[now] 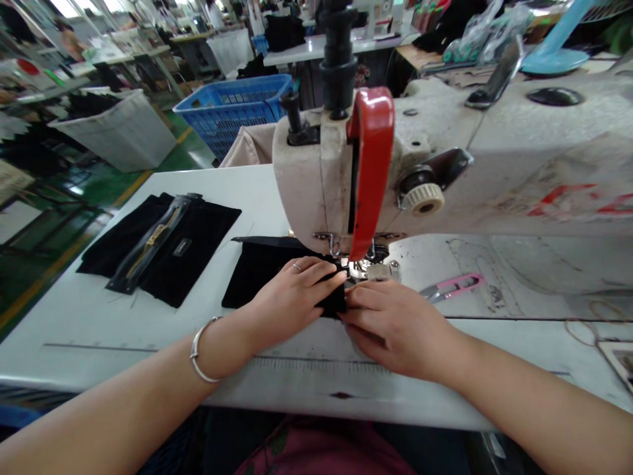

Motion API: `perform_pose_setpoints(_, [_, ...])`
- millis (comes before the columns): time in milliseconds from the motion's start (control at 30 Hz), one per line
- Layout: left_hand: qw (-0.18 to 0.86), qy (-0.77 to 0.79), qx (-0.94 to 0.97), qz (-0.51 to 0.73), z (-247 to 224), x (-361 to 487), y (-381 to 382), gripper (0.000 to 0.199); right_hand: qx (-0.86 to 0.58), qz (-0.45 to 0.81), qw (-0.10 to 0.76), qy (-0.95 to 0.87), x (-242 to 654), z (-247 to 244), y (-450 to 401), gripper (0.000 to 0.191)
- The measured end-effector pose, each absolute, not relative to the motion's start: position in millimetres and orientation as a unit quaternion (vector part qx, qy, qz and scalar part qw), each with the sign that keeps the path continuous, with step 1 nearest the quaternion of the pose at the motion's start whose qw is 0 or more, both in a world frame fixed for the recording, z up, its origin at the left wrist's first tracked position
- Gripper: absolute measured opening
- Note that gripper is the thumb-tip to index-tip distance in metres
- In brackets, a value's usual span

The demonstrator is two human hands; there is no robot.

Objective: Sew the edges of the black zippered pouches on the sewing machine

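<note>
A black fabric piece (262,270) lies on the table, its right end at the needle area of the sewing machine (316,178). My left hand (291,290) rests on top of it with fingers stretched toward the presser foot (359,269); a ring and a bracelet are on this arm. At the fabric's right edge, my right hand (390,323) has thumb and fingers closed on the corner, just in front of the foot. The needle itself is too small to make out. Pink-handled thread snips (457,285) lie to the right of my right hand.
Black fabric pieces with a zipper (155,241) lie on the left of the white table (188,330), which has a ruler scale near its front. Behind stand a blue crate (237,105) and a grey bin (119,132). A light-blue stand (556,53) is at back right.
</note>
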State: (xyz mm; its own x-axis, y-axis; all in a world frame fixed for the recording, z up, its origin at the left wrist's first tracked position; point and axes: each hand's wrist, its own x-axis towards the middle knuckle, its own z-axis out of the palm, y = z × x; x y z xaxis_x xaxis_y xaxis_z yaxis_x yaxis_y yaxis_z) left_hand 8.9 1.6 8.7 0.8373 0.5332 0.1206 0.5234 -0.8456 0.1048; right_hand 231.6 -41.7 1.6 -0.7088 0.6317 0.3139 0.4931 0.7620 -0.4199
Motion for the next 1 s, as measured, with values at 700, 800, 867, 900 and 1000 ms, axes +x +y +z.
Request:
perform_pose_setpoints(700, [0.096, 0.22, 0.951, 0.197, 5, 1, -5, 0.021, -0.302, 0.136, 0.234, -0.914, 252, 3, -33, 0.023])
perform_pose_setpoints(800, [0.094, 0.217, 0.951, 0.201, 5, 1, -5, 0.02, -0.297, 0.119, 0.233, -0.919, 251, 3, -33, 0.022])
perform_pose_setpoints(867, [0.088, 0.198, 0.956, 0.196, 6, 1, -5, 0.021, -0.297, 0.108, 0.229, -0.921, 250, 2, -33, 0.021])
perform_pose_setpoints(900, [0.086, 0.188, 0.959, 0.192, 6, 1, -5, 0.021, -0.298, 0.104, 0.226, -0.921, 250, 2, -33, 0.02])
perform_pose_setpoints(1000, [0.09, 0.173, 0.962, 0.19, 7, 1, -5, 0.023, -0.303, 0.104, 0.225, -0.92, 249, 0, -35, 0.018])
